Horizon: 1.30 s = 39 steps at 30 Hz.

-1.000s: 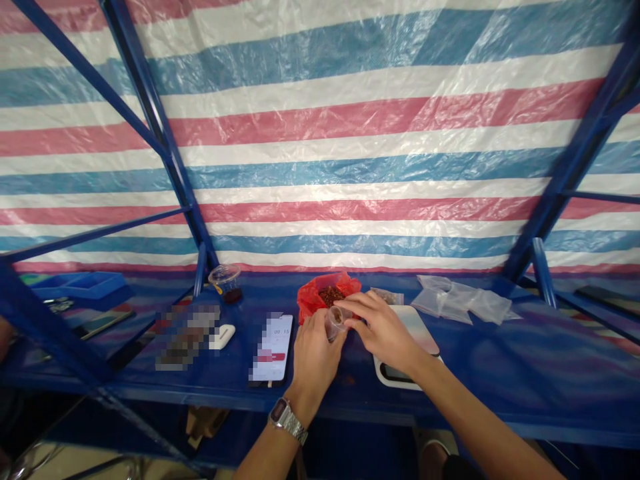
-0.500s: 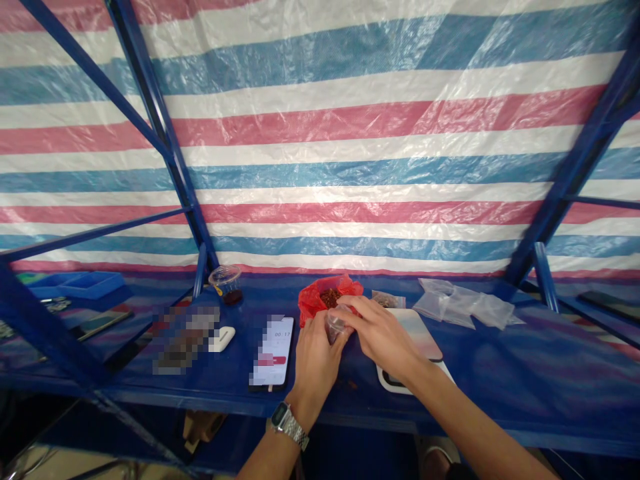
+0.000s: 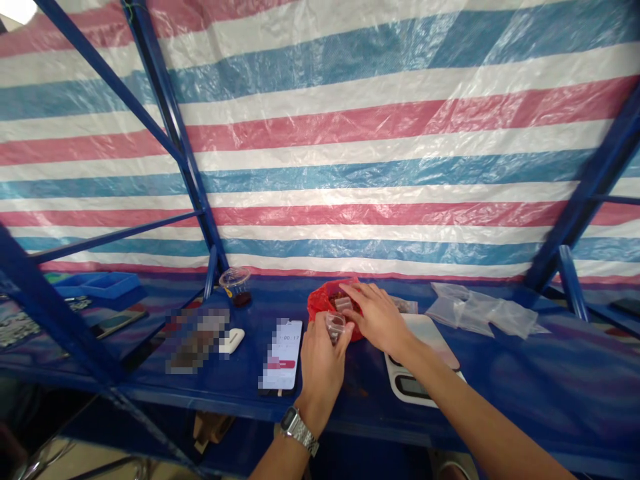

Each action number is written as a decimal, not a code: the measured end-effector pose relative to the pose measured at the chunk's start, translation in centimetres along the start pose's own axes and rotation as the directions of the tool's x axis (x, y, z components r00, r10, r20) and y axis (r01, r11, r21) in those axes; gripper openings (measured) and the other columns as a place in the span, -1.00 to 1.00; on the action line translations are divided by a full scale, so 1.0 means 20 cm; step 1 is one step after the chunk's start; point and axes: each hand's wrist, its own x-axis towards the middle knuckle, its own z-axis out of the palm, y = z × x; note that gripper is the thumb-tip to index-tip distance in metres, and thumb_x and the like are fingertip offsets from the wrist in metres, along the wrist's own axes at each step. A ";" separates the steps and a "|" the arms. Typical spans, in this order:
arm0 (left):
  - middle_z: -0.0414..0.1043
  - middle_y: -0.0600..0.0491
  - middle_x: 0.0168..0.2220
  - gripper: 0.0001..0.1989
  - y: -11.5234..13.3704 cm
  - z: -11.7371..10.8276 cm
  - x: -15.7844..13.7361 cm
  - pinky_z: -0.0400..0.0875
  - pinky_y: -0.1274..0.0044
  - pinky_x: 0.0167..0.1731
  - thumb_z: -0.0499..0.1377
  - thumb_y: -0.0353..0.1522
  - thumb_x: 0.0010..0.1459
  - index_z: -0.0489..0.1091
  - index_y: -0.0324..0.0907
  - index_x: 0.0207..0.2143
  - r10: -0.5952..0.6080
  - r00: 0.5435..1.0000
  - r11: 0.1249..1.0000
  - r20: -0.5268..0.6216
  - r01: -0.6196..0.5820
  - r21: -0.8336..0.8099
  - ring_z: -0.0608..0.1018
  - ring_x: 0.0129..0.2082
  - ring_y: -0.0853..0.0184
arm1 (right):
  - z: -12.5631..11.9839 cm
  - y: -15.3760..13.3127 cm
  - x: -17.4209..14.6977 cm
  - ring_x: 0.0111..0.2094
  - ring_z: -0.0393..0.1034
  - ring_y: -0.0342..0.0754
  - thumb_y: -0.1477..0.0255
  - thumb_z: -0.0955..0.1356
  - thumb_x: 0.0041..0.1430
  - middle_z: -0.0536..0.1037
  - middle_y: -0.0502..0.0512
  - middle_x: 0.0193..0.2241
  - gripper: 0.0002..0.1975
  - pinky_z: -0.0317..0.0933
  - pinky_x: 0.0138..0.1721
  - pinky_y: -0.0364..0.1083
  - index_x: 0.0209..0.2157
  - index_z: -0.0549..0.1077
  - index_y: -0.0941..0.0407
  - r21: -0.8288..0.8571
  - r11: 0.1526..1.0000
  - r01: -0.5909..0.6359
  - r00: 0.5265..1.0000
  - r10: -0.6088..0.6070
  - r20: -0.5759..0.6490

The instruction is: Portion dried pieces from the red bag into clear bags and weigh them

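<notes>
My left hand [image 3: 323,350], with a steel watch at the wrist, is closed around a small clear plastic bag [image 3: 335,325] whose mouth gapes upward. Just beyond it lies an opened red plastic bag [image 3: 320,298] with small brown bits inside. Over that red bag, my right hand [image 3: 377,317] pinches a small, pale, see-through cup-like piece [image 3: 344,305] between thumb and fingers; its exact kind is unclear. A white kitchen scale [image 3: 427,333] sits beneath my right forearm, partly covered by it. Behind the right hand lies a filled clear bag [image 3: 404,305].
Several flat clear bags [image 3: 480,310] lie to the right. On the left are a phone [image 3: 284,357] showing a timer, a white earbud case [image 3: 232,341] and a clear cup [image 3: 236,287] with dark contents. Blue frame posts [image 3: 185,147] rise on both sides before a striped sheet.
My right hand has moved off the clear bag to over the red bag, and the pale piece now shows in its fingers. The clear bag's mouth has come into view. The view has shifted slightly.
</notes>
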 end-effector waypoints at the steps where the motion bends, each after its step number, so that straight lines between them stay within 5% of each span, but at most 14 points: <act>1: 0.54 -0.02 -0.19 -0.75 0.00 0.00 0.00 0.37 0.42 -0.19 0.12 -0.13 0.35 0.37 -0.11 -0.12 -0.008 1.000 1.000 -0.019 0.008 -0.002 0.57 -0.18 0.17 | 0.01 -0.01 0.00 0.11 0.39 0.23 0.43 0.34 0.34 0.53 0.25 0.09 -0.57 0.27 0.15 0.27 0.22 0.44 0.02 0.051 0.999 0.007 1.000 -0.007 -0.006; 4: 0.53 -0.02 -0.20 -0.73 0.02 -0.02 0.00 0.37 0.42 -0.20 0.14 -0.12 0.33 0.36 -0.11 -0.11 -0.031 0.998 0.999 -0.061 0.029 -0.034 0.56 -0.19 0.17 | 0.02 -0.07 -0.05 0.05 0.44 0.10 0.41 0.23 0.43 0.57 0.19 0.02 -0.68 0.30 0.14 0.14 0.10 0.50 0.01 0.324 0.946 0.020 1.000 -0.019 -0.009; 8: 0.49 -0.02 -0.19 -0.74 0.04 -0.02 -0.01 0.38 0.42 -0.19 0.13 -0.14 0.35 0.33 -0.13 -0.09 -0.038 0.996 0.989 -0.082 0.026 -0.143 0.55 -0.19 0.21 | -0.04 -0.13 -0.14 -0.14 0.50 0.01 0.27 0.22 0.46 0.61 0.11 -0.17 -0.73 0.39 -0.08 -0.02 -0.11 0.52 0.05 0.592 0.796 -0.128 0.991 0.119 0.055; 12: 0.44 -0.04 -0.19 -0.76 0.07 -0.02 -0.03 0.38 0.41 -0.20 0.13 -0.17 0.35 0.28 -0.14 -0.12 -0.017 0.992 0.989 -0.124 -0.002 -0.149 0.51 -0.18 0.21 | -0.10 -0.18 -0.20 -0.24 0.44 -0.03 0.25 0.33 0.37 0.58 0.06 -0.23 -0.80 0.36 -0.18 -0.07 -0.10 0.48 0.04 0.600 0.788 -0.137 0.990 0.101 0.093; 17: 0.44 -0.08 -0.13 -0.78 0.13 -0.01 -0.06 0.42 0.37 -0.18 0.17 -0.31 0.30 0.25 -0.15 -0.06 0.041 0.997 0.986 -0.073 -0.052 -0.157 0.54 -0.15 0.18 | -0.12 -0.19 -0.24 -0.20 0.44 0.01 0.30 0.34 0.35 0.57 0.08 -0.23 -0.86 0.34 -0.12 -0.04 -0.17 0.52 0.02 0.508 0.857 -0.093 0.993 0.118 -0.019; 24: 0.37 -0.17 0.18 -0.36 0.15 0.02 -0.12 0.39 0.26 0.15 0.29 -0.23 0.24 0.12 -0.10 0.28 0.230 0.962 0.954 0.146 -0.194 -0.228 0.48 0.18 0.09 | -0.24 0.02 -0.26 -0.32 0.49 -0.01 0.08 0.33 0.27 0.61 0.05 -0.36 -0.67 0.37 -0.26 -0.09 -0.26 0.53 0.06 0.634 0.700 -0.329 0.898 0.439 -0.017; 27: 0.34 -0.17 0.19 -0.33 0.14 0.02 -0.14 0.39 0.25 0.16 0.21 -0.17 0.30 0.05 -0.09 0.35 0.262 0.944 0.956 0.201 -0.225 -0.189 0.46 0.17 0.10 | -0.30 0.21 -0.30 -0.49 0.41 -0.04 0.07 0.34 0.20 0.52 0.00 -0.55 -0.65 0.30 -0.41 -0.10 -0.34 0.52 0.08 0.549 0.701 -0.455 0.838 0.545 -0.001; 30: 0.37 -0.12 0.10 -0.44 0.14 0.01 -0.15 0.47 0.34 0.04 0.13 -0.18 0.37 0.10 -0.06 0.33 0.264 0.928 0.957 0.264 -0.219 -0.189 0.52 0.02 0.20 | -0.30 0.40 -0.35 -0.46 0.47 0.02 0.13 0.32 0.15 0.58 0.05 -0.53 -0.68 0.32 -0.37 -0.06 -0.38 0.53 0.09 0.418 0.711 -0.566 0.798 0.600 0.058; 35: 0.38 -0.08 0.02 -0.49 0.14 0.03 -0.16 0.49 0.38 -0.05 0.09 -0.18 0.38 0.13 -0.03 0.32 0.232 0.918 0.970 0.322 -0.192 -0.151 0.52 -0.09 0.23 | -0.25 0.56 -0.43 -0.42 0.51 0.08 0.19 0.30 0.17 0.60 0.05 -0.50 -0.66 0.29 -0.32 -0.03 -0.24 0.61 0.08 0.086 0.799 -0.596 0.803 0.595 0.037; 39: 0.38 -0.07 0.02 -0.53 0.14 0.04 -0.15 0.49 0.41 -0.08 0.07 -0.17 0.39 0.16 -0.02 0.30 0.225 0.916 0.973 0.333 -0.193 -0.127 0.52 -0.11 0.25 | -0.28 0.57 -0.44 -0.40 0.50 0.05 0.15 0.27 0.25 0.58 0.04 -0.46 -0.60 0.27 -0.31 -0.05 -0.09 0.60 0.08 -0.002 0.811 -0.585 0.809 0.584 -0.074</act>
